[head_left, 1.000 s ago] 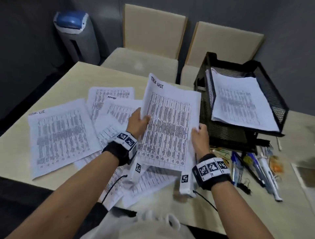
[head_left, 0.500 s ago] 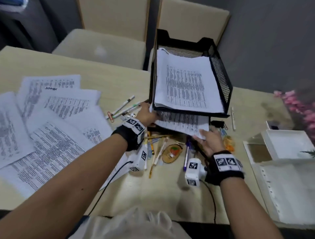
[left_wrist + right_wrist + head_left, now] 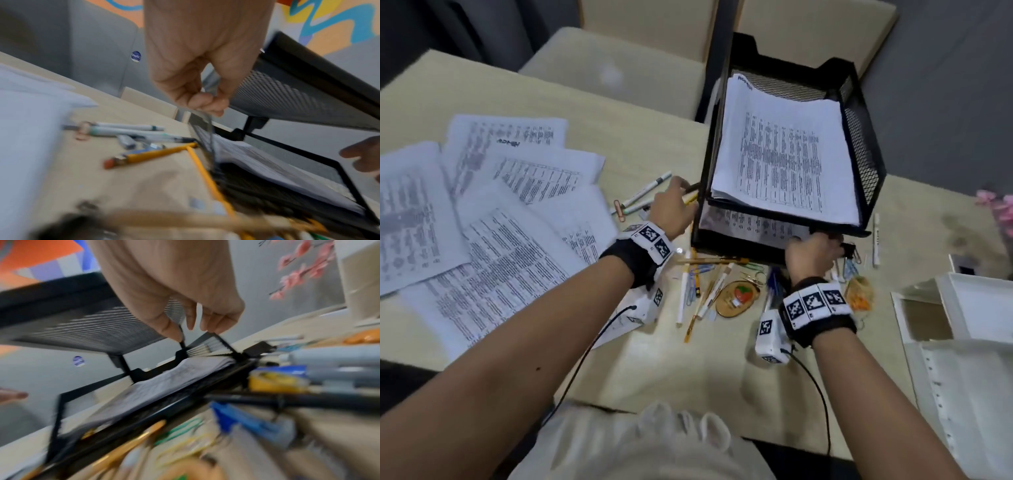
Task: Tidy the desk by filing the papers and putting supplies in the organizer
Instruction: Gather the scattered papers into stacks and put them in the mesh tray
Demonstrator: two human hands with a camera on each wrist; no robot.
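— What lay nearest them?

— A litter of pens and pencils (image 3: 702, 291), coloured clips and a strawberry keyring (image 3: 738, 296) on the desk (image 3: 688, 370), right under the wrists and against the front of the black mesh tray (image 3: 866, 154). Loose papers (image 3: 493, 219) fanned out to the left; a white organizer (image 3: 976, 308) sat to the right.

— And the hands?

— The left hand (image 3: 671, 212) was at the tray's left front corner, thumb and fingers pinched on its thin wire edge. The right hand (image 3: 813, 253) was at the right front corner, fingers curled down onto the frame beside a black binder clip (image 3: 851, 251).

— The sheet they'd been holding?

— Half a second before, it stuck out of the lower shelf; now it lay inside, the filed sheet (image 3: 753, 226), under the upper stack (image 3: 784, 154). Both hands had left the paper for the tray's corners. Beyond stood two beige chairs (image 3: 619, 68).
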